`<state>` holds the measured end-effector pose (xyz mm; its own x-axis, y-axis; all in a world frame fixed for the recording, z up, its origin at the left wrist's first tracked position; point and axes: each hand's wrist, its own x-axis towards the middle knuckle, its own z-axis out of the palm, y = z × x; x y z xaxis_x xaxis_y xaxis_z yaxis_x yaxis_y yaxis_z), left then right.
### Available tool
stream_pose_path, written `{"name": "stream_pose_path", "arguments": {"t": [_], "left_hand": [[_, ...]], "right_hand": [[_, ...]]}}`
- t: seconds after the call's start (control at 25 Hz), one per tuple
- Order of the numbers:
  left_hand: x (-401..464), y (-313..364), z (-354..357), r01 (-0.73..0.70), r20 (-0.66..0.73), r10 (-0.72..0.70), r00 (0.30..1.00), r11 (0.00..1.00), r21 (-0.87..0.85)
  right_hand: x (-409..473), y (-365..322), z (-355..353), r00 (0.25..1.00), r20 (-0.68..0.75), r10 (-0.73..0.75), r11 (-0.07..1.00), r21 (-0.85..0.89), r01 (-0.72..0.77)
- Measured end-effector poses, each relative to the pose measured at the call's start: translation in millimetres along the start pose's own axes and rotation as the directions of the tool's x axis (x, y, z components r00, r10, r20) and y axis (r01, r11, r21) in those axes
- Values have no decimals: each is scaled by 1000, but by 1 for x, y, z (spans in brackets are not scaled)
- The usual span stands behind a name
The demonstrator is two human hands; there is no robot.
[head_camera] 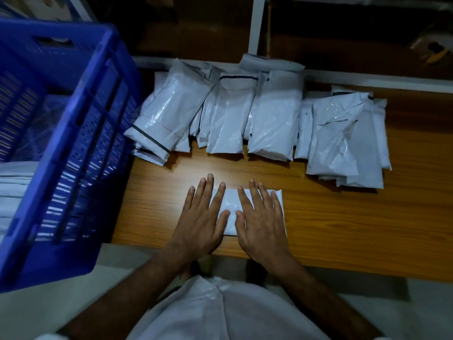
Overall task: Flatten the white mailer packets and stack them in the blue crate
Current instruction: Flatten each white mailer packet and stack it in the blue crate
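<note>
One white mailer packet (231,204) lies flat near the front edge of the wooden table (343,217). My left hand (206,217) and my right hand (259,217) both press down on it with straight, spread fingers, thumbs nearly touching over its middle. Most of the packet is hidden under my palms. Several more white mailer packets (245,114) lie in overlapping rows across the back of the table. The blue crate (73,148) stands at the left, and white packets (14,182) show inside it.
A white frame rail (367,79) runs along the table's back edge, with a white post (256,25) rising from it. Dark shelves lie behind. The pale floor (49,315) shows below the crate. Bare wood stretches to the right of my hands.
</note>
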<state>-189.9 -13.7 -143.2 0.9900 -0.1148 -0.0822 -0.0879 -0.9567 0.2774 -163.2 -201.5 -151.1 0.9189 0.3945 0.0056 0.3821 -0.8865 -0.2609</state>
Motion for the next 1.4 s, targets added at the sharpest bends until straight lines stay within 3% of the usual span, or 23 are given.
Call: {"name": "stream_pose_path", "arguments": {"t": [0.2, 0.4, 0.56, 0.72, 0.8, 0.96, 1.16, 1.4], "left_hand": [[-11, -10, -18, -287, 101, 283, 954, 958, 26], [2, -13, -35, -375, 143, 367, 919, 927, 29], [1, -5, -57, -399, 9, 401, 916, 907, 133], [-2, 0, -89, -481, -161, 509, 846, 857, 183], [-4, -3, -104, -503, -156, 523, 838, 851, 150], [6, -17, -115, -451, 16, 451, 892, 889, 80], [15, -17, -68, -130, -36, 143, 989, 962, 238], [2, -18, -8, -24, -45, 21, 999, 998, -57]], "right_hand": [[6, 18, -19, 995, 97, -37, 979, 204, 17], [-38, 19, -34, 992, 65, -112, 993, -26, 113], [-20, 1, -39, 998, -54, 16, 989, -147, -24], [-13, -5, -65, 990, -115, -78, 979, -195, 55], [-18, -1, -77, 985, -110, -129, 972, -211, 104], [-5, 15, -95, 968, -56, -243, 961, -146, 233], [23, 7, -59, 991, -4, -132, 970, -206, 128], [11, -7, -4, 997, -28, -68, 997, -26, 67]]}}
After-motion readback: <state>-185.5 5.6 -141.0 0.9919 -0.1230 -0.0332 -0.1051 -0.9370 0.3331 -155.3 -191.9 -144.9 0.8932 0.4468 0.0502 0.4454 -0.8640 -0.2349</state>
